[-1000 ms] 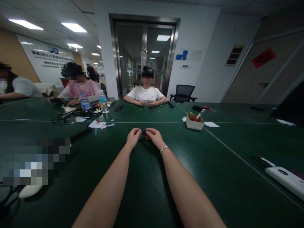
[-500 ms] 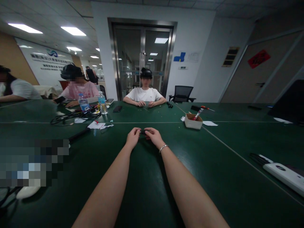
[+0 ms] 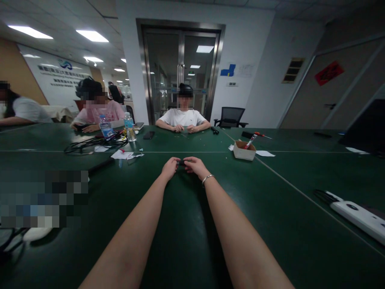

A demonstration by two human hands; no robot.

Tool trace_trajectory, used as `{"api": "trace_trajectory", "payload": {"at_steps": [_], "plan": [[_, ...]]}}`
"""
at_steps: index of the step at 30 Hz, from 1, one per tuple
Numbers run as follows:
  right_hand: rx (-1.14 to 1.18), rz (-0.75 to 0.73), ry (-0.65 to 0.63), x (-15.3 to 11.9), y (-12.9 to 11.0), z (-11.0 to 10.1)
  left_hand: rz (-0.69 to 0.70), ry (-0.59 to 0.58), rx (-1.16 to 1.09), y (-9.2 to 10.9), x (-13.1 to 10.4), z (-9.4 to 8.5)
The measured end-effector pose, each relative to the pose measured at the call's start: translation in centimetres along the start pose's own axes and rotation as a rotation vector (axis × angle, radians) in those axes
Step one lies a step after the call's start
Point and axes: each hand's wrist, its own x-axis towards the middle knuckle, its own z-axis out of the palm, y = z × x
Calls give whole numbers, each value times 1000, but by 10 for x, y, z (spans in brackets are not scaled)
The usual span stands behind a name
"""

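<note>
Both arms reach out over the green table (image 3: 180, 224). Between my hands is a small black object (image 3: 181, 162), mostly covered by fingers, so its kind cannot be made out. My left hand (image 3: 171, 168) pinches its left end with thumb and fingers. At its right end, my right hand (image 3: 196, 167) has its fingers closed on it as well; a silver bracelet (image 3: 207, 179) circles that wrist. Both hands are just above or resting on the tabletop; which one I cannot tell.
Right of my hands stands a small open box (image 3: 244, 153) with a tool in it. A white power strip (image 3: 357, 216) lies at far right. Bottles (image 3: 130, 127), tangled black cables (image 3: 96, 143) and paper scraps (image 3: 123, 155) sit to the left. A person (image 3: 184, 116) sits opposite.
The view has shifted slightly, so my hands and the table sit a little higher in the picture. Both hands keep their hold on the small black object.
</note>
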Motion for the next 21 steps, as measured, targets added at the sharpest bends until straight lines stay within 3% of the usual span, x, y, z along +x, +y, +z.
{"api": "trace_trajectory", "payload": {"at_steps": [3,7,10,21], "plan": [[71,42,-52,1,0,1,-7,24,-47,-4,-6,-1],[165,63,-52,2,6,5,87,94,-53,-9,-7,-2],[207,9,7,3,11,6,83,65,-100,-11,-3,-4],[277,-32,-54,1,15,0,63,15,-277,-3,-6,-9]]}}
